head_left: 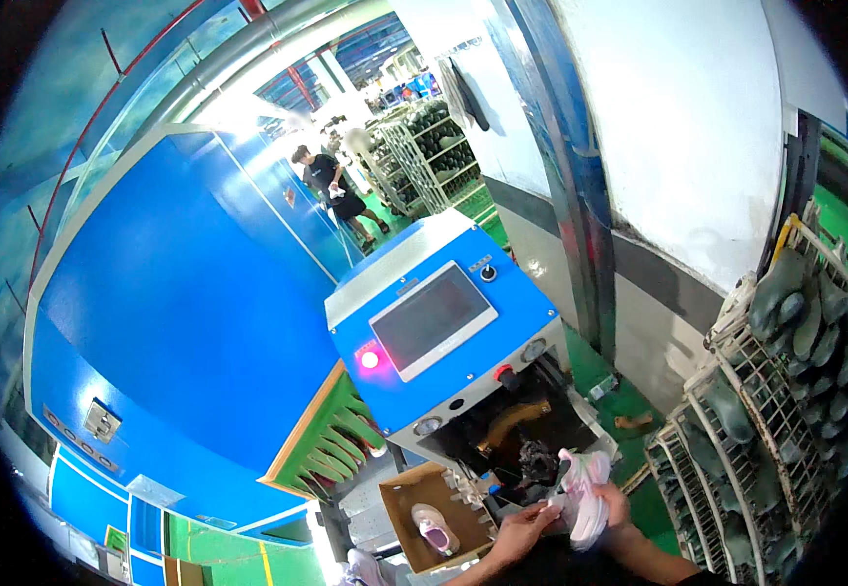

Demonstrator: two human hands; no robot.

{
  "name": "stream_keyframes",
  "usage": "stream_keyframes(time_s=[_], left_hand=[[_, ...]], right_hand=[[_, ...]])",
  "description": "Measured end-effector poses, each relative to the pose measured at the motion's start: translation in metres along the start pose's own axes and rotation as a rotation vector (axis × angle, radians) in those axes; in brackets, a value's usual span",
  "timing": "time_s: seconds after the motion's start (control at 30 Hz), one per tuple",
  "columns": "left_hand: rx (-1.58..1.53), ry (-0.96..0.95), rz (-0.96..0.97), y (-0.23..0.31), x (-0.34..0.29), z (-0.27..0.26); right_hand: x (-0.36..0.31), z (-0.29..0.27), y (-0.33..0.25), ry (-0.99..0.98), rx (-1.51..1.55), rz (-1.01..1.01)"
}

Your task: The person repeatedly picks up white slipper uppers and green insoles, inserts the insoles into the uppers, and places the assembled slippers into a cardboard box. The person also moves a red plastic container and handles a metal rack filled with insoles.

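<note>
Facing a blue machine [521,303] past the left hand [518,534] and right hand [621,525]. Gripping a pink shoe [588,496] with the right; touching it with the left, can't tell if pinching. Left of both, a boxed shoe [434,532].

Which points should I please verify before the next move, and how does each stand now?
1. Pale pink-and-white shoe in the right hand: ok, held.
2. Left hand at that shoe: ok, its fingertips are against its near-left side.
3. Round red light on the blue boxy machine: ok, glowing.
4. Flat rectangular screen switched on: cannot tell, it looks dark.
5. Open brown cardboard box: ok, a pale low shoe lies inside.
</note>
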State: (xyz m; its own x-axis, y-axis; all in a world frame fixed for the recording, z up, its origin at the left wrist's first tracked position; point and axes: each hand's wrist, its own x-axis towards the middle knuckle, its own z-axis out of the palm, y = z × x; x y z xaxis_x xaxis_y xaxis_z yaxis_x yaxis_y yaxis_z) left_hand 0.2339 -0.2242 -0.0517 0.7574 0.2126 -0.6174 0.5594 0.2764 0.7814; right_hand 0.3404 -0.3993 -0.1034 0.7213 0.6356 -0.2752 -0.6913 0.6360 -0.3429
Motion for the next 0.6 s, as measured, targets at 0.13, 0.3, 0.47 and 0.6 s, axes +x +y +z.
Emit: stream_keyframes(time_s=[0.13, 0.3, 0.47, 0.6], left_hand=[[0.054, -0.039, -0.038, 0.002, 0.022, 0.008], [-0.344, 0.003, -0.053, 0.039, 0.023, 0.036], [-0.383, 0.093, 0.026, 0.025, 0.027, 0.015], [-0.337, 0.163, 0.068, 0.008, 0.011, 0.007]], right_hand=[[-0.020, 0.025, -0.050, 0.006, -0.252, -0.082], [-0.011, 0.005, -0.076, -0.255, -0.615, 0.086], [-0.007, 0.024, -0.072, -0.406, -0.739, 0.155], [-0.004, 0.026, -0.064, -0.381, -0.665, 0.274]])
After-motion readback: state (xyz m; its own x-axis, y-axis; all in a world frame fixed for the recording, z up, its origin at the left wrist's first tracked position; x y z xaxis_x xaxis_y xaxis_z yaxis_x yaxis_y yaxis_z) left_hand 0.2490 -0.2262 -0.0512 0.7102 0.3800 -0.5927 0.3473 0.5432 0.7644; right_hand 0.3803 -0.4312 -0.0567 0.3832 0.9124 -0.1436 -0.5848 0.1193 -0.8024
